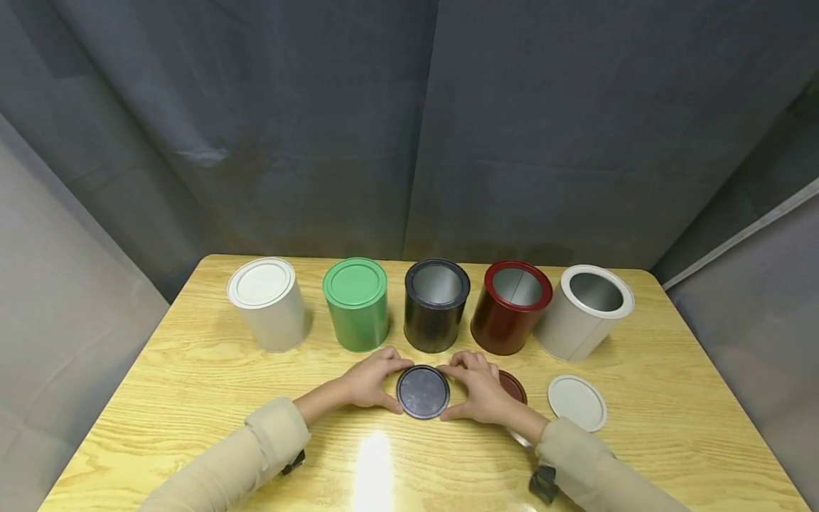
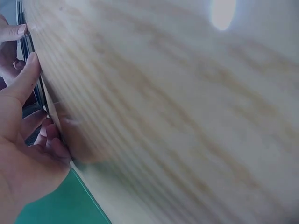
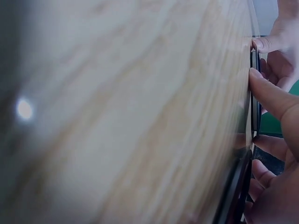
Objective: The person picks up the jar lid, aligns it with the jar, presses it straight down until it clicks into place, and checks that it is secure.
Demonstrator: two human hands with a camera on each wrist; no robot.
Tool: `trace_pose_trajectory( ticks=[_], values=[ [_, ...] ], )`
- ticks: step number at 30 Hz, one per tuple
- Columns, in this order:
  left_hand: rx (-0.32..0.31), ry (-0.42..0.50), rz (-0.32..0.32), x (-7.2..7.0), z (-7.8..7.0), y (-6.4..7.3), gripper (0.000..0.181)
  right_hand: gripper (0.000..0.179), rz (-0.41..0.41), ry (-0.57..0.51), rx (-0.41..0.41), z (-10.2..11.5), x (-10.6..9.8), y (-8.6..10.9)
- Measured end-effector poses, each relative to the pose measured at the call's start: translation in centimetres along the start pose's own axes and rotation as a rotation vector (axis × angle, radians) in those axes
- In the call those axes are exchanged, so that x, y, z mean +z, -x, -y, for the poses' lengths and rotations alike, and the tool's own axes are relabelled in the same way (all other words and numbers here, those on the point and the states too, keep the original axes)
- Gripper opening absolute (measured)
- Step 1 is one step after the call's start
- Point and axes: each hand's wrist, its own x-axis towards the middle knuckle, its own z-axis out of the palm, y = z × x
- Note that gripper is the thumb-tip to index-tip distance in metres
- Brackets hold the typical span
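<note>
"What sits nearest us?"

"Two cream fabric sleeves, folded at the cuffs, reaching over the light wood-grain table. Beneath the right forearm we make out a pale curved edge, mostly hidden."

"And the hands?"

"We see the left hand curve its thumb and forefinger about the left side of a round black lid with a raised rim. The right hand grips its right side the same way. The lid is at mid-table, between them; we cannot tell whether it is lifted."

"What is to its right?"

"A round dark red lid, partly covered by the right hand, then a round off-white lid lying flat."

"Farther off?"

"We count five standing cylindrical cans. From the left: a white can and a green can, both lidded; then a black can, a dark red can and an off-white can, all uncovered and silvery inside. Behind them we see a dark grey fabric curtain."
</note>
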Motion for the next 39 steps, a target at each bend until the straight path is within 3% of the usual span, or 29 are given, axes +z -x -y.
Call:
trace_pose_trajectory(
  ticks=[12, 21, 39],
  values=[
    [0.0, -0.027, 0.014, -0.1, -0.1, 0.2, 0.076, 0.068, 0.006, -0.061, -0.06, -0.2, 0.0, -0.2],
    [0.017, 0.056, -0.015, -0.3, 0.0, 0.4, 0.077, 0.07, -0.02, -0.105, -0.083, -0.4, -0.4, -0.1],
    [0.097, 0.205, -0.159, -1.0, 0.0, 0.7, 0.072, 0.07, -0.122, -0.179, -0.15, 0.1, -1.6, 0.3]
  ],
)
